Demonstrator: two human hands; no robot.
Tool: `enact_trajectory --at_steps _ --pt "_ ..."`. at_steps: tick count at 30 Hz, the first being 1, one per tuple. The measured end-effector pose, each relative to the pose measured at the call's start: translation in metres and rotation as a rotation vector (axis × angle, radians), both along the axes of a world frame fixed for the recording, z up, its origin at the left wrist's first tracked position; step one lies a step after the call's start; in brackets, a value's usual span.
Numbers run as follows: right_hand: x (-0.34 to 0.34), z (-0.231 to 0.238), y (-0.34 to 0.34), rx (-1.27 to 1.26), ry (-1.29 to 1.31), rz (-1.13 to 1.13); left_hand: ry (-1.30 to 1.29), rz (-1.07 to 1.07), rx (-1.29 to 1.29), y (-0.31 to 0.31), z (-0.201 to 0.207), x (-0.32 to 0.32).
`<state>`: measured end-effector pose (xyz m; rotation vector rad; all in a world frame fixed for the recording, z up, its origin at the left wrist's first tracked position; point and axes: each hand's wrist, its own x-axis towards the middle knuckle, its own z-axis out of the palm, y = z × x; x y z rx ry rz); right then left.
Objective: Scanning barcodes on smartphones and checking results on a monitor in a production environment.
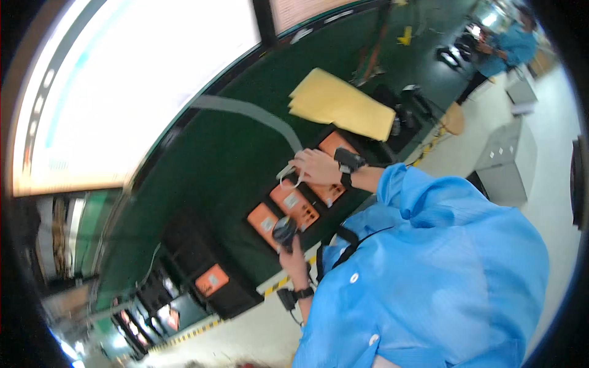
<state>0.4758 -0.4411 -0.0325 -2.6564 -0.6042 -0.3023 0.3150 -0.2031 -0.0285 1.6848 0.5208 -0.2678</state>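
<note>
Two hands are at work over a dark green bench (pixel 202 159). At the near left edge stands a black tray (pixel 211 288) with one orange-topped unit (pixel 211 280) in it. Right of that, my left hand (pixel 293 254) is closed around a small black round-headed tool (pixel 284 233), its head just beside the nearest of three orange units (pixel 264 221) lying in a row on the bench. A black band (pixel 302 293) sits on that wrist. Farther right and farther off, my right hand (pixel 316 165) pinches a thin white cable (pixel 288 173), fingers curled on it, above the middle orange unit (pixel 293 204). A dark wrist device (pixel 348 161) shows there, then my blue sleeve (pixel 417 196). Beyond lie yellow sheets (pixel 340 103). Far right, another person in blue (pixel 512 46) stands by grey cabinets (pixel 506 162).
</note>
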Motion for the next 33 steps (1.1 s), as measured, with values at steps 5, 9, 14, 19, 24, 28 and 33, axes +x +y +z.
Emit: enact_trajectory --at_steps 5,9,14,19,24,28,33 --pt "-0.060 0.004 -0.151 0.539 0.023 -0.786 0.096 -0.168 0.292 0.012 -0.015 -0.018" --pt "-0.074 -0.024 -0.252 0.414 -0.017 -0.951 0.158 -0.198 0.325 0.006 -0.012 -0.021" --pt "-0.062 -0.084 -0.266 0.244 0.002 -0.883 0.240 -0.257 0.390 -0.014 0.010 -0.008" --pt "-0.048 -0.128 -0.271 0.350 -0.150 -0.918 0.244 -0.257 0.473 -0.026 0.036 -0.003" --pt "-0.054 -0.141 -0.277 0.323 -0.132 -0.930 0.288 -0.225 0.390 -0.027 0.030 -0.009" --pt "-0.054 -0.141 -0.275 0.328 -0.141 -0.928 0.302 -0.188 0.404 -0.021 0.014 -0.018" --pt "-0.052 -0.142 -0.275 0.313 -0.129 -0.938 0.206 -0.244 0.475 -0.015 0.002 -0.023"
